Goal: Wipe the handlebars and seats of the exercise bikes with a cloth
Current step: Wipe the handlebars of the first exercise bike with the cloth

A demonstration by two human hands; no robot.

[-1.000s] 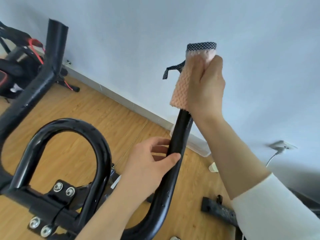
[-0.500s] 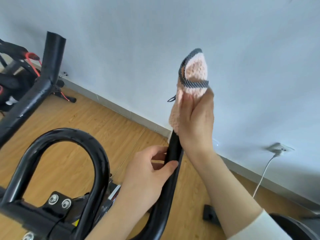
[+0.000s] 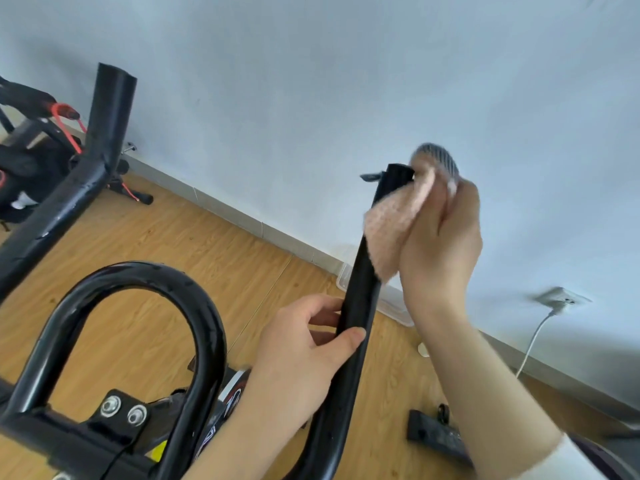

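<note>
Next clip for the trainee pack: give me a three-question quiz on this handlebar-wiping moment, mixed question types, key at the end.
1. True or false: the left hand grips the right handlebar prong below the pink cloth.
2. Which hand holds the cloth?
A. the left hand
B. the right hand
C. both hands
3. Fill in the missing word: the black tip of the prong is ____ above the cloth.

Key
1. True. The thumb and fingers close around the bar lower down.
2. B. The right hand presses the cloth against the bar's upper part.
3. Bare (showing). The cloth sits just under and beside the tip, not over it.
</note>
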